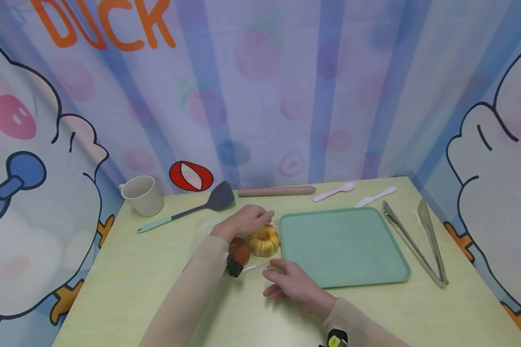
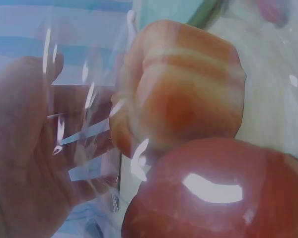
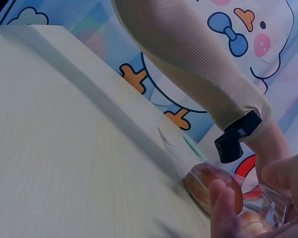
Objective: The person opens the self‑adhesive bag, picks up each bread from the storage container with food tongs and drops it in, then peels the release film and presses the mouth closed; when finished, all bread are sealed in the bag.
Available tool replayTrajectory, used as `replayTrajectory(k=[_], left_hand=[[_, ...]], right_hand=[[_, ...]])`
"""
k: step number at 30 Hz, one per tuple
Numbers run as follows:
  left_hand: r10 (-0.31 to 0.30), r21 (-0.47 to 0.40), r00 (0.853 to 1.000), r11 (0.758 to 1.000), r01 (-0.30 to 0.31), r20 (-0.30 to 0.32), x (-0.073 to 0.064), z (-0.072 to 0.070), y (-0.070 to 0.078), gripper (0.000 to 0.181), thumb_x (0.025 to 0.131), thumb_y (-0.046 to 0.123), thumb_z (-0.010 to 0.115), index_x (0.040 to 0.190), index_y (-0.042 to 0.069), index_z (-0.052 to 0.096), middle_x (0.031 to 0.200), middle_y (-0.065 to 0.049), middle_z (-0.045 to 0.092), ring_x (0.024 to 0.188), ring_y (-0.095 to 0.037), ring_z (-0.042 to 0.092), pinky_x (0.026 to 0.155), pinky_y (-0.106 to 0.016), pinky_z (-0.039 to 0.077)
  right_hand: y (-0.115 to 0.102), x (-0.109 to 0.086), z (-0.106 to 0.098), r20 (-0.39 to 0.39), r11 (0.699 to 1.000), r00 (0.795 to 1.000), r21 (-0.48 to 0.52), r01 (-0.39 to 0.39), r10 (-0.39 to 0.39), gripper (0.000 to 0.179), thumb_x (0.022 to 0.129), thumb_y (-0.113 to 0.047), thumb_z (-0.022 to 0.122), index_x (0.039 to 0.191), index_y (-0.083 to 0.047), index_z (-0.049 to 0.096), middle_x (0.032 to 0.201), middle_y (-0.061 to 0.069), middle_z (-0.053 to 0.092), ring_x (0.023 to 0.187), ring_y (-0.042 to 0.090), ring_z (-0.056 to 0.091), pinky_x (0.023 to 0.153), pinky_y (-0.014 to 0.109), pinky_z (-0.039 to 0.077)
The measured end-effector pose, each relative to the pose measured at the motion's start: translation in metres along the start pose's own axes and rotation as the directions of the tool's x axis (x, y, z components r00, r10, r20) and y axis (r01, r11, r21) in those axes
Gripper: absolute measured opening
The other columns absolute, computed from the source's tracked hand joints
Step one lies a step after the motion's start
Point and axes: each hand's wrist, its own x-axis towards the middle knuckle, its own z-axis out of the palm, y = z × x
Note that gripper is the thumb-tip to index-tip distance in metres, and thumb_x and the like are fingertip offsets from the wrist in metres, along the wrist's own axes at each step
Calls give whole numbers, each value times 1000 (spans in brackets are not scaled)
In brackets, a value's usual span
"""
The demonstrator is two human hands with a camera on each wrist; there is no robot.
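A clear plastic bag (image 1: 253, 266) lies left of a green tray (image 1: 343, 248). It holds a ring-shaped golden bread (image 1: 265, 242) and a round brown bread (image 1: 239, 251). My left hand (image 1: 245, 220) reaches over the bag's far side, above the breads. Through the shiny plastic in the left wrist view, its fingers look loosely spread beside the golden bread (image 2: 188, 94); the brown bread (image 2: 213, 188) sits closer to the camera. My right hand (image 1: 297, 286) is near the bag's front right corner and the tray's left edge, its fingers relaxed and apart, holding nothing visible.
Behind the hands lie a spatula (image 1: 219, 197), a rolling pin (image 1: 275, 191), a pink spoon (image 1: 333, 192) and a light pink knife (image 1: 376, 196). A mug (image 1: 143, 196) stands at the back left. Metal tongs (image 1: 417, 248) lie right of the tray. A printed curtain encloses the table.
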Motion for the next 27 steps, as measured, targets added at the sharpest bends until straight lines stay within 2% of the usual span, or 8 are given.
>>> replayTrajectory(k=[3,7,11,15,17,20,24,27], left_hand=[[-7,-36,999,999,5,-36,-6,-3,0,57,113,48,39,126,5,74,123,-5,74,119,-25,67,107,-45,51],[-10,-94,995,996,0,-103,-12,-8,-3,51,114,43,41,127,7,73,123,-7,74,119,-25,67,107,-46,51],[44,-134,975,988,-75,-217,-20,-15,-8,37,113,32,47,120,10,76,119,-11,74,110,-25,69,100,-47,55],[87,-180,928,971,-160,-361,-29,-23,-10,24,109,18,57,114,8,78,114,-13,75,102,-28,72,96,-47,58],[78,-210,903,961,-182,-423,-33,-25,-11,19,106,13,62,113,6,79,114,-11,76,100,-28,73,94,-46,60],[39,-241,868,954,-180,-495,-38,-27,-11,14,101,9,71,111,5,80,113,-8,78,98,-25,74,91,-42,62],[-36,-302,822,938,-167,-568,-44,-28,-11,12,93,8,80,105,6,81,104,-7,79,92,-23,75,82,-35,63],[-64,-348,786,916,-198,-615,-48,-29,-9,12,91,7,82,103,5,80,99,-9,79,88,-23,76,78,-29,63]], right_hand=[[-2,0,2,-43,1000,999,0,22,-22,70,108,-27,59,155,16,30,154,35,45,86,21,75,76,33,62],[-4,0,1,-97,997,992,-23,74,-76,66,108,-24,60,155,14,35,153,34,47,82,22,74,77,36,63],[-6,1,-4,-158,987,977,-92,129,-142,58,107,-23,61,152,10,45,151,30,52,80,21,74,74,35,62],[-10,2,-10,-206,962,953,-206,178,-220,47,108,-22,60,147,4,55,146,26,59,78,24,74,69,35,61],[-13,2,-12,-229,944,936,-260,206,-267,42,107,-19,60,144,1,59,142,24,63,78,29,74,61,33,58],[-19,4,-16,-259,893,897,-374,249,-358,35,104,-14,65,137,-3,67,129,20,71,81,32,75,53,27,51],[-26,6,-22,-289,811,836,-516,274,-467,31,99,-12,73,129,-5,73,120,12,76,93,25,75,68,27,58],[-34,7,-27,-302,780,802,-554,291,-515,30,97,-11,76,126,-5,74,122,9,76,98,21,75,83,35,62]])
